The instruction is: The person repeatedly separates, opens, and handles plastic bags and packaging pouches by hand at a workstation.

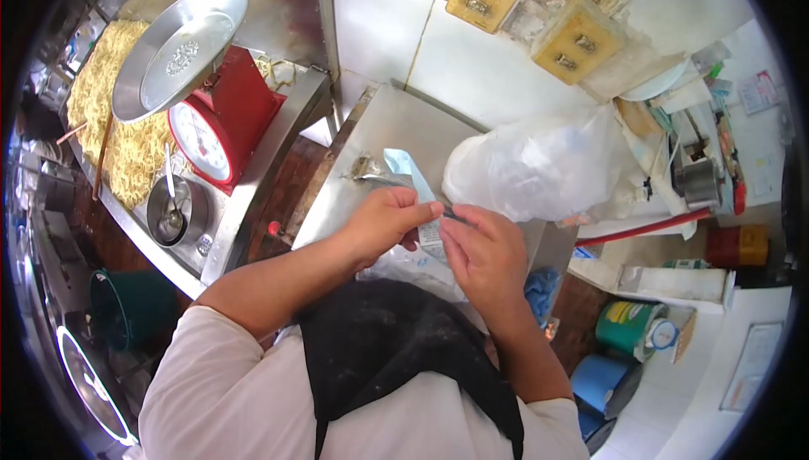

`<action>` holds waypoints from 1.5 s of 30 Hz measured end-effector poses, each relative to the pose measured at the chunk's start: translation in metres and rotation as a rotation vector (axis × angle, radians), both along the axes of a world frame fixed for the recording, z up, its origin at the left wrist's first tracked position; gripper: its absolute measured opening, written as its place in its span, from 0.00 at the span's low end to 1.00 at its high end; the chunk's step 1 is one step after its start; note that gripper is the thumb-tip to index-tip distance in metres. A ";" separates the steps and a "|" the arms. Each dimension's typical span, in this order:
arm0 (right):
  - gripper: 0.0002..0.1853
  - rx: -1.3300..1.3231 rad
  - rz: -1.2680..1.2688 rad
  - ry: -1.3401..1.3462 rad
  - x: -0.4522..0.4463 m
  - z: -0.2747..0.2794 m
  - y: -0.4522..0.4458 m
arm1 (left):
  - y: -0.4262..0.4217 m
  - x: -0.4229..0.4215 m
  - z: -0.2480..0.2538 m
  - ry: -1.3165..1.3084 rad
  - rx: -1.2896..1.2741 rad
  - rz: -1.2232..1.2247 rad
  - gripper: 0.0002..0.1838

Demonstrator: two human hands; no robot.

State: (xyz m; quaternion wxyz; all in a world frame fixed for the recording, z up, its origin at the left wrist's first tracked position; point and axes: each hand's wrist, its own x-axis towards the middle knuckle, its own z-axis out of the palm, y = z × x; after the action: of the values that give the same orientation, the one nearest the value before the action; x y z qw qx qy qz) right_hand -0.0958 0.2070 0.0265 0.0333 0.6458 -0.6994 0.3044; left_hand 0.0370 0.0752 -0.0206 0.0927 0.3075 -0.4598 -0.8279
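So the person's got both hands up close together over the metal table (371,140), fingertips nearly meeting. Main thing in play is a light-blue strip of packaging (406,166) with printing lower down. It sits between the hands, long axis running far to near, far end leaning left, and it passes right under the left thumb.

Left hand (390,217) is the nearer one. Its grip is closed, thumb pressed down over the curled forefinger, and it looks to have the strip pinched. Forearm comes in from the near left, back of the hand up.

Right hand (484,251) comes up from the near right, fingers bent and pointing far-left, thumb and forefinger close together. Honestly can't tell if that grip has hold of anything; whatever's there is thin and dark and too small to make out.

Some clear plastic (407,264) lies just near of the hands, a big white bag (531,165) is off to the right, and there's a red scale (227,119) over on the left beside a pile of noodles (114,136).
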 end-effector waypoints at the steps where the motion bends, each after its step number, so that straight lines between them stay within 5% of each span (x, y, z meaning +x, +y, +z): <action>1: 0.10 -0.002 0.001 0.018 0.001 0.000 0.000 | 0.000 0.000 0.002 -0.008 0.018 -0.009 0.14; 9: 0.09 -0.055 0.057 -0.144 0.011 -0.003 0.007 | 0.006 -0.006 -0.017 -0.017 0.222 0.056 0.12; 12: 0.06 -0.223 -0.088 -0.402 0.008 0.008 0.011 | 0.002 -0.008 -0.030 0.002 0.132 0.067 0.13; 19: 0.04 -0.301 -0.430 -0.414 -0.045 0.019 0.007 | -0.006 -0.005 -0.023 0.197 -0.035 0.121 0.08; 20: 0.05 -0.301 -0.446 -0.407 -0.047 0.017 0.006 | -0.011 -0.008 -0.019 0.201 -0.114 0.117 0.09; 23: 0.05 -0.325 -0.441 -0.391 -0.053 0.011 0.004 | -0.031 -0.020 -0.015 0.282 -0.929 0.089 0.08; 24: 0.05 -0.341 -0.434 -0.386 -0.054 0.010 0.003 | -0.035 -0.024 -0.011 0.290 -0.987 0.084 0.08; 28: 0.05 -0.327 -0.425 -0.291 -0.055 0.015 0.001 | -0.050 -0.018 0.049 0.084 -1.182 -0.589 0.11; 31: 0.05 -0.327 -0.434 -0.268 -0.054 0.017 0.000 | -0.046 -0.029 0.057 -0.055 -1.366 -0.682 0.19; 34: 0.06 -0.318 -0.443 -0.258 -0.053 0.017 -0.004 | -0.039 -0.057 0.070 -0.180 -1.467 -0.349 0.32; 37: 0.07 -0.287 -0.438 -0.244 -0.049 0.020 0.001 | -0.055 -0.088 0.067 0.125 -1.400 -0.311 0.44; 45: 0.12 -0.282 -0.328 -0.182 -0.059 0.025 0.010 | -0.068 -0.127 0.067 0.096 -1.322 -0.383 0.51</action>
State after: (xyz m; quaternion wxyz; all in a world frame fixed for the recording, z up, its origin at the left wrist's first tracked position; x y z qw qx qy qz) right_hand -0.1553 0.2170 0.0515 0.1092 0.4823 -0.7457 0.4465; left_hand -0.0905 0.0069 0.0460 0.1331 0.0629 -0.9098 -0.3881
